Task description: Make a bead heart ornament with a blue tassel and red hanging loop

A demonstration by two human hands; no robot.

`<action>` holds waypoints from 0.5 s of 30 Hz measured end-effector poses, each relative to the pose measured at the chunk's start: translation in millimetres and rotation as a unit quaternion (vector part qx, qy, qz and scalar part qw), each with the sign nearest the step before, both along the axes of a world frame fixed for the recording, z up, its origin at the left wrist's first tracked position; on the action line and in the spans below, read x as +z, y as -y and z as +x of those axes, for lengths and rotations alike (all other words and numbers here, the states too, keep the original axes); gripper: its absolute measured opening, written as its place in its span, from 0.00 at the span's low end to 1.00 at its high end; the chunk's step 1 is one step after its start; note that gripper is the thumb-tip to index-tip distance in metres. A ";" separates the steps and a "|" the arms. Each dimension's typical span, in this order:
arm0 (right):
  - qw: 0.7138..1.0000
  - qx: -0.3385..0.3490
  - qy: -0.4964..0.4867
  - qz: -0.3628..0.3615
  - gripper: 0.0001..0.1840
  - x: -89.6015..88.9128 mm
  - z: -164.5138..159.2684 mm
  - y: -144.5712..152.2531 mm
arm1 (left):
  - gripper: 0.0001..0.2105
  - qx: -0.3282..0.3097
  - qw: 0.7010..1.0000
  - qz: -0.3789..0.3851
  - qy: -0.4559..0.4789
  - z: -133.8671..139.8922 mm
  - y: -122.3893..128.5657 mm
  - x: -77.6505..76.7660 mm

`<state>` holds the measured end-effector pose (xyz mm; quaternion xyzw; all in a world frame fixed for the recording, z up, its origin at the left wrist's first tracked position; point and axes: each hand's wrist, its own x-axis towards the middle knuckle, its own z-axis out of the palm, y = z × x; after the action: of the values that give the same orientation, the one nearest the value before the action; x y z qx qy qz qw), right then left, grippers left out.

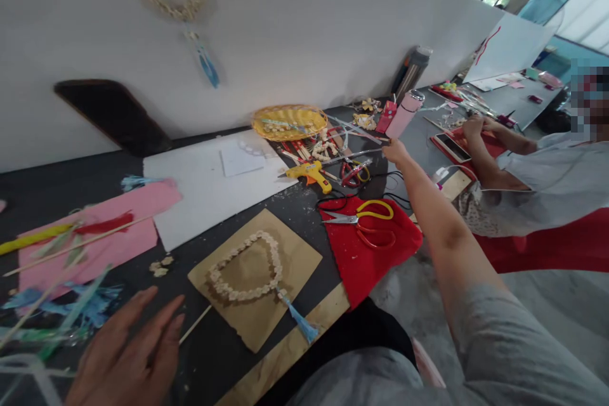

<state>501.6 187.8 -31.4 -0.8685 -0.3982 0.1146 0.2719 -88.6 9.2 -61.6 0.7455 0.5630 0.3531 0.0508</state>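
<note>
My left hand (pixel 128 355) hovers over the near left of the table, fingers stretched out and holding nothing. Beside it, a string of small pale beads or flowers (pixel 271 247) with a blue tassel (pixel 302 320) lies in a loop on a brown square of card (pixel 295 254). My right hand (pixel 397 152) reaches far across to the back, its fingers closed at the end of a long translucent stick (pixel 359 153). Left of that hand lies a yellow glue gun (pixel 309 174). Scissors (pixel 366 219) with yellow and red handles rest on a red cloth (pixel 347 266).
A yellow basket (pixel 259 133), a pink bottle (pixel 404 115) and a dark flask (pixel 413 70) stand along the partition. A phone (pixel 109 114) leans at left by a white board (pixel 190 196). Pink felt (pixel 164 196) holds tassels and sticks. Another person (pixel 537 168) sits at right.
</note>
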 end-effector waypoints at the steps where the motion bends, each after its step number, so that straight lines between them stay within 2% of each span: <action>1: 1.000 0.002 0.000 -0.002 0.16 1.2 -0.8 0.2 | 0.15 -0.005 1.000 0.008 -0.016 0.7 0.4 0.4; 5: 1.000 0.028 -0.003 0.002 0.20 2.5 -10.7 3.1 | 0.14 -0.025 0.996 0.038 -0.071 4.7 0.0 5.9; 10: 0.996 0.086 -0.005 0.008 0.28 1.8 -34.0 3.6 | 0.15 -0.029 0.991 0.046 -0.120 13.5 -1.2 21.3; 12: 0.993 0.119 -0.003 0.009 0.30 4.1 -47.0 3.1 | 0.15 -0.006 0.992 0.042 -0.117 18.6 -4.1 26.2; 15: 0.983 0.182 0.001 0.017 0.28 10.2 -68.5 5.2 | 0.20 0.063 0.994 0.023 -0.089 30.1 -13.3 30.1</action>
<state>433.0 182.6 -21.2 -0.7769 -0.5518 0.1545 0.2607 -58.5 22.5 -31.5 0.7383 0.6026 0.3004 -0.0390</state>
